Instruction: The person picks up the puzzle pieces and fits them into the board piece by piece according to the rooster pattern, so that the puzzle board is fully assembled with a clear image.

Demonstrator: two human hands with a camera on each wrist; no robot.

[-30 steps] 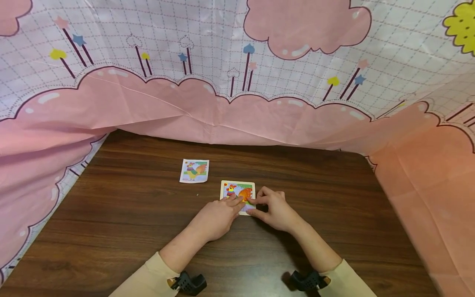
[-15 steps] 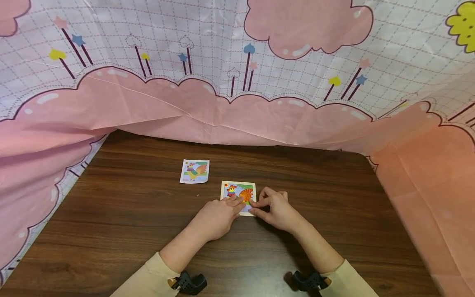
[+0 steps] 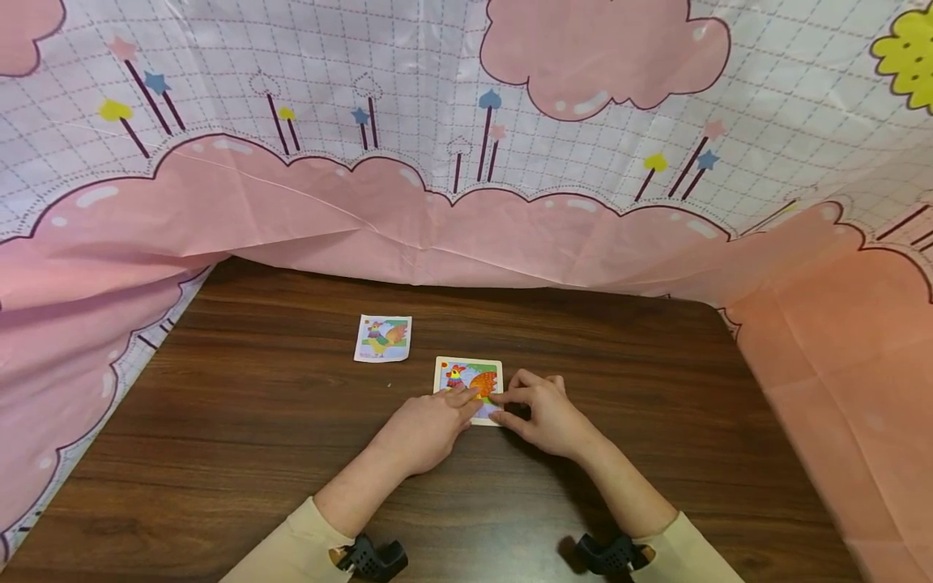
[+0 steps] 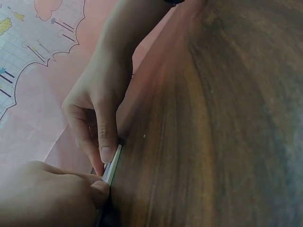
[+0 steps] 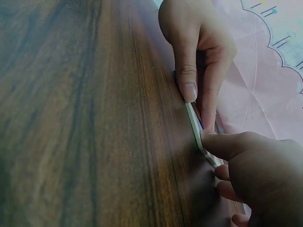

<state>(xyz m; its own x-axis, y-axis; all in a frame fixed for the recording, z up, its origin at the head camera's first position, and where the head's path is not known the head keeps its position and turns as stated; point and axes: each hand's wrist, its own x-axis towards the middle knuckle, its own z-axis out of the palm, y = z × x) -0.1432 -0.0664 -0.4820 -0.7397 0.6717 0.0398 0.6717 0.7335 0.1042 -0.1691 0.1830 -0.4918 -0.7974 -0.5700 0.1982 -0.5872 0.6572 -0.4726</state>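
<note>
A small square picture puzzle [image 3: 481,379] with a pale frame and a colourful rooster lies flat on the table. My left hand [image 3: 428,431] rests across its lower left part, the extended fingers pressing on the picture and covering some of it. At the lower right edge, my right hand [image 3: 545,414] pinches the puzzle with thumb and forefinger; its other fingers are bent. From the left wrist, the puzzle's pale side [image 4: 112,165] shows between both hands. The right wrist view gives the same thin edge [image 5: 193,120], with the left thumb against it.
Left of and behind the puzzle lies a square paper print [image 3: 382,338] of a similar rooster. The dark wooden table [image 3: 255,437] ends at a pink patterned cloth [image 3: 437,235] hanging behind and along the sides. Black wrist devices [image 3: 375,557] sit at both sleeves.
Almost nothing differs. Both hands stay on the puzzle, with only a tiny shift of the right fingers; the paper print lies where it was.
</note>
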